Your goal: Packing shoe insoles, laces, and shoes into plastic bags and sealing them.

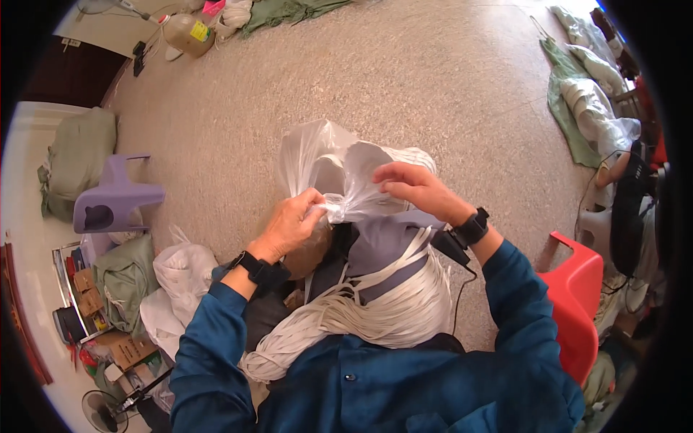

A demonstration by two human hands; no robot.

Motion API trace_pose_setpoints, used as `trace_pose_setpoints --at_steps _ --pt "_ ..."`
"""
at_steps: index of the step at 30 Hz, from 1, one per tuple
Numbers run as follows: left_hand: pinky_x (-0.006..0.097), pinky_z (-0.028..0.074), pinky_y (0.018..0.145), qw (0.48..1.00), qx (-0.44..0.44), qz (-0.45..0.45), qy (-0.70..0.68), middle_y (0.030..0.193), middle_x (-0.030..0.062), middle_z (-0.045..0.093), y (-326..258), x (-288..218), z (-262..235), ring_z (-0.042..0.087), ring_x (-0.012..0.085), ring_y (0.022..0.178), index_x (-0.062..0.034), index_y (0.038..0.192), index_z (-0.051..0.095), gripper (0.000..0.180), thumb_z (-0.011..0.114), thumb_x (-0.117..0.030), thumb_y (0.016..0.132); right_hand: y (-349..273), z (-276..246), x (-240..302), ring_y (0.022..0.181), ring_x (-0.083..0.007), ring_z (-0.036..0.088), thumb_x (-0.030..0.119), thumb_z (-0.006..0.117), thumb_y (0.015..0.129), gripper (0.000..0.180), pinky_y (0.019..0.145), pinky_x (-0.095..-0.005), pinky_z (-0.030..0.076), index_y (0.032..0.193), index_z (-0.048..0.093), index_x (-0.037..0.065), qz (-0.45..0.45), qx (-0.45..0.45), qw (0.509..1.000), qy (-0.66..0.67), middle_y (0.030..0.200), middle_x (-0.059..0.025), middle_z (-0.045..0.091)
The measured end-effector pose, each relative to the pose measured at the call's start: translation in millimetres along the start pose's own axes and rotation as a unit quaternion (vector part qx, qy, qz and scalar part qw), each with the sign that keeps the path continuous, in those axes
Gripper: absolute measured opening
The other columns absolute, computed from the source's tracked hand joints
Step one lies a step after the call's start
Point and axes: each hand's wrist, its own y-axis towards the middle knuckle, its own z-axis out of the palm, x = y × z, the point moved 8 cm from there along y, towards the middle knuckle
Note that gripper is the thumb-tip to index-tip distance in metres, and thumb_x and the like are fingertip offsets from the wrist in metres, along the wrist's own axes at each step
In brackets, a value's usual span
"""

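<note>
Bag [328, 162] neck pinched in left hand [294, 224]; right hand [413, 186] grips its upper edge.

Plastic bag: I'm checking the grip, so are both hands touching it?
Touching. The head view shows the left hand pinching the plastic bag at its gathered neck, the right hand gripping the film beside it.

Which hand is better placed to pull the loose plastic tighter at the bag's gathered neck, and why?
Probably the right hand: its fingers pinch free film above the twist, while the left hand is clamped on the gathered neck of the clear plastic bag, anchoring it.
</note>
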Motion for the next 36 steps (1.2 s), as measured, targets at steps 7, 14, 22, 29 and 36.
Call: trace_pose_setpoints --at_steps 7,14,22,29,36 --pt "0.031 0.049 0.073 0.992 -0.09 -0.005 -0.084 0.085 0.0138 0.065 4 -7 -9 0.064 0.0226 0.078 -0.0004 0.097 0.061 0.01 0.06 -0.009 0.091 32 67 -15 0.086 -0.0126 0.06 0.016 0.062 0.089 0.037 0.075 -0.0253 0.047 0.124 0.059 0.003 0.055 0.126 0.986 -0.097 0.097 -0.005 0.065" --pt "0.03 0.048 0.073 0.966 -0.176 0.186 -0.037 0.089 0.0083 0.065 9 -32 -17 0.063 0.0178 0.079 -0.0013 0.093 0.063 0.007 0.066 -0.006 0.088 41 65 -46 0.075 -0.0098 0.061 0.022 0.067 0.092 0.023 0.069 -0.0241 0.05 0.108 0.062 0.006 0.14 0.093 0.981 0.094 0.088 -0.0017 0.063" --pt "0.038 0.047 0.093 0.971 -0.166 0.05 -0.162 0.109 0.0184 0.063 12 14 -9 0.06 0.0301 0.108 -0.0019 0.118 0.058 0.041 0.072 -0.013 0.081 31 40 -57 0.072 -0.0107 0.063 0.014 0.066 0.092 0.01 0.07 -0.0252 0.054 0.094 0.058 0.008 0.148 -0.034 0.963 0.223 0.081 -0.0009 0.062" --pt "0.038 0.049 0.085 0.996 -0.007 0.082 0.022 0.107 0.018 0.065 30 -3 37 0.062 0.0327 0.101 -0.0013 0.113 0.063 0.038 0.069 -0.015 0.079 19 40 -60 0.076 -0.0108 0.064 0.011 0.065 0.092 0.009 0.069 -0.0246 0.055 0.096 0.058 0.007 0.132 -0.009 0.96 0.245 0.087 -0.0031 0.065" --pt "0.029 0.05 0.07 0.953 0.026 -0.055 -0.296 0.08 0.0046 0.069 45 29 43 0.062 0.0125 0.073 0.0004 0.093 0.069 0.024 0.07 -0.022 0.086 20 51 -33 0.09 -0.0093 0.063 0.008 0.065 0.091 0.026 0.078 -0.0243 0.052 0.115 0.057 0.005 0.049 -0.017 0.973 0.224 0.101 -0.0031 0.065"
